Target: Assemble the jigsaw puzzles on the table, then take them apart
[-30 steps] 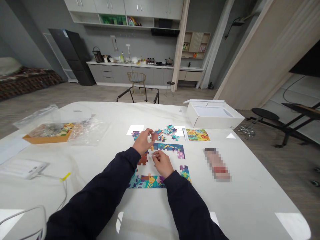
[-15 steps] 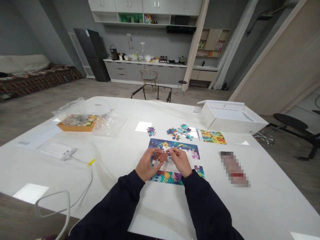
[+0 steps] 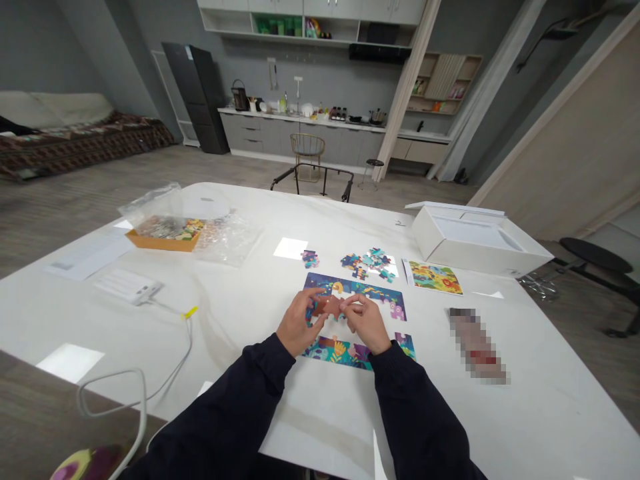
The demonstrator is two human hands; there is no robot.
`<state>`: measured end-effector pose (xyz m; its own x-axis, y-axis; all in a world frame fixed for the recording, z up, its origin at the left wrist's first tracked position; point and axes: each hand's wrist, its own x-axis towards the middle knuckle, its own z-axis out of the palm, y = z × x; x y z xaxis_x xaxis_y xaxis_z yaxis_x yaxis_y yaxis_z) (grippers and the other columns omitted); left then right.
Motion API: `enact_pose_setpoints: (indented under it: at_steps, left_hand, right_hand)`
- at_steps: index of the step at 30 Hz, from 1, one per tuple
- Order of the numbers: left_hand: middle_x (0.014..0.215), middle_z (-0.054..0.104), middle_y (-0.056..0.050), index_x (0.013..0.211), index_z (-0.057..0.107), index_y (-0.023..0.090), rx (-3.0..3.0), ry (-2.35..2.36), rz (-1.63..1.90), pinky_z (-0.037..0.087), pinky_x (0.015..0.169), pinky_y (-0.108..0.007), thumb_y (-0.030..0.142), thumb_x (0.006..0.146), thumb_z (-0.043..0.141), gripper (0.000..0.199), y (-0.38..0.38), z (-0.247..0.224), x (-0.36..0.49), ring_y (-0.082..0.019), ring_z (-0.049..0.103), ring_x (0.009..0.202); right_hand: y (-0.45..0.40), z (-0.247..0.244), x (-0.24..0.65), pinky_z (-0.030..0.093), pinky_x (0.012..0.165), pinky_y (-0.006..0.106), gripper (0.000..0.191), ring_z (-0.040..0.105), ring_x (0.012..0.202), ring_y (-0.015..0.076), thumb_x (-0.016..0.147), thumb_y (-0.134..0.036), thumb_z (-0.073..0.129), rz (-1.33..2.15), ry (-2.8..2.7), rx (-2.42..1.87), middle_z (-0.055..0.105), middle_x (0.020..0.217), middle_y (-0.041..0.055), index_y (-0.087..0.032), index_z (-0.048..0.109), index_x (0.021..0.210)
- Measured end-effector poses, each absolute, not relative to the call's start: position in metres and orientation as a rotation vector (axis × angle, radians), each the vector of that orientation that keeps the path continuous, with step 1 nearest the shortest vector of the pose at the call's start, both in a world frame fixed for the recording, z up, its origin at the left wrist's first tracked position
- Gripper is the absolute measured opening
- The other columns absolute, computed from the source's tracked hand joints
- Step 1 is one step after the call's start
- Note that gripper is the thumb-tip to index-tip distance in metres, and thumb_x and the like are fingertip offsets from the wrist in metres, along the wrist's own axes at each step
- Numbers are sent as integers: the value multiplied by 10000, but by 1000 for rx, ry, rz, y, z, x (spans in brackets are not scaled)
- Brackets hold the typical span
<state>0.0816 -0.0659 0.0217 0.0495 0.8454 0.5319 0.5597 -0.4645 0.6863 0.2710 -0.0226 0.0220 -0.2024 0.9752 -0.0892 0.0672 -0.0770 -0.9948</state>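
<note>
The part-built puzzle [image 3: 345,351] lies mid-table, nearer the near edge of the table [image 3: 240,307]. The right hand [image 3: 369,325] pinches a brown piece [image 3: 331,306]; the left hand [image 3: 296,325] curves beside it, thumb and fingers apart, both covering parts of the puzzle. Loose pieces [image 3: 376,259] lie towards the far edge. A white box [image 3: 470,233] fills the far right corner, a picture card [image 3: 436,277] before it; an orange tray [image 3: 163,241] sits near the far left corner.

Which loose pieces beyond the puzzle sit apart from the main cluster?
The small purple, pink and teal clump just past the far left corner of the puzzle; the other loose pieces bunch together farther right.
</note>
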Motion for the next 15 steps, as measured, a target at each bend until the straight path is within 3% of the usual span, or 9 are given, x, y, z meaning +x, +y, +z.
enact_pose_setpoints:
  at_steps: [6,12,15]
  left_hand:
    - [1166,625,-104,1210,561,233,2038,1397,1351,563,903,-425,250,808,791,464,-65,24,83,-270,632,1089]
    - [1053,677,-74,1034,643,232,2132,1381,1316,560,922,-418,198,824,772,249,-61,17,79,-250,644,1049]
    - [1079,708,-71,1124,645,234,2214,1366,1261,553,933,-433,155,827,732,320,-60,17,69,-251,642,1048]
  right_hand:
    - [-24,20,270,301,349,217,447,483,299,120,716,-578,758,1458,-1348,-1236,579,468,-60,-244,464,755]
    - [-28,26,267,273,315,200,516,527,287,157,686,-638,767,1558,-1364,-1246,509,409,-93,-255,431,767]
    - [-27,23,270,291,320,211,484,527,291,145,747,-662,698,1523,-1386,-1280,641,543,-44,-248,461,834]
